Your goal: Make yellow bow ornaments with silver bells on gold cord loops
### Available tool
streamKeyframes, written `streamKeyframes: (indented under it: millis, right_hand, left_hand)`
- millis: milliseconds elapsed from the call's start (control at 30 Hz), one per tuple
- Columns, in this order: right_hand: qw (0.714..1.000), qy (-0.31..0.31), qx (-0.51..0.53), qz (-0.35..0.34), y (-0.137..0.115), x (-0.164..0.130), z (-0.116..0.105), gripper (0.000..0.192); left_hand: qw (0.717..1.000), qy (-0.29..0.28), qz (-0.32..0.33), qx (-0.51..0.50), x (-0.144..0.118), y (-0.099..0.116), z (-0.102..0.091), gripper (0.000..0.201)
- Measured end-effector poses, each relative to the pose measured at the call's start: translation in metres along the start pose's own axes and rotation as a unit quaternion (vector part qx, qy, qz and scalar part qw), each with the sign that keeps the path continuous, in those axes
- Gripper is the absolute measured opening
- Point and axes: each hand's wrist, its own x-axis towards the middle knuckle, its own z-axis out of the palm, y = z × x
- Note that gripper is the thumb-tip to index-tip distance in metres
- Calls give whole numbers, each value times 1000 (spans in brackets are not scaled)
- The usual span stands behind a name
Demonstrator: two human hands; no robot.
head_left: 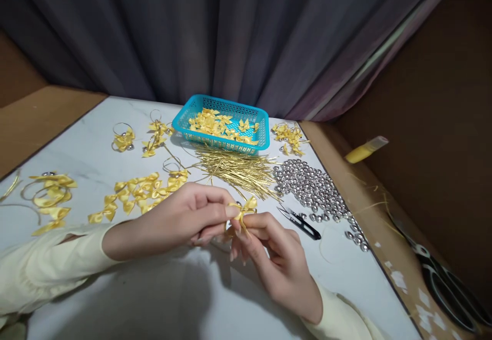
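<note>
Both hands meet at table centre: left hand (180, 219) pinches a small yellow satin ribbon bow (243, 210) by its knot between thumb and fingertips, right hand (274, 263) closes its fingertips on the thin gold strand under the bow, just above the white marble-look tabletop (161, 299). To do this well, I'd say: keep the left pinch tight on the knot so the loops stay flat, work the strand close to the knot with short moves, don't crush the loops. Just right of the hands lie small black thread snips (300, 221), blades closed. Beyond them, a loose heap of silver round beads (313, 188); dead ahead, a fanned pile of thin gold wire lengths (238, 171). Left of that, a scatter of loose yellow bows (138, 192) and finished bows on gold wire rings (52, 191). Farther back, a turquoise perforated plastic basket (221, 142) holds more bows. Right ledge, brown board: large black scissors (449, 283), yellow tube (365, 150). Grey-purple curtain (246, 32) closes the back; lighting is dim.
</note>
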Motion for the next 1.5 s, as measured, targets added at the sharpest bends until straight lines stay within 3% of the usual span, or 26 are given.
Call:
streamKeyframes:
  millis: [100,367,833,1133,1333,1500]
  right_hand:
    - [999,3,-18,-32,2,1,-3,16]
    - [982,95,-120,-110,10,1,0,23]
    - [983,112,-83,-115,5,8,-3,29]
    - [986,102,-60,-116,3,5,-1,31]
    - [985,134,-52,-96,0,4,4,22]
    - [989,134,-30,-49,-1,6,6,16]
  left_hand:
    - [1000,-11,13,16,-3,1,0,23]
    - [999,-35,-25,24,-10,-2,9,19]
    - [996,-13,-32,81,-15,-3,13,25]
    - [988,-23,31,148,-17,-2,12,23]
    - [997,-19,-32,64,-16,-1,11,25]
    - [999,-14,-24,-16,-14,-2,10,23]
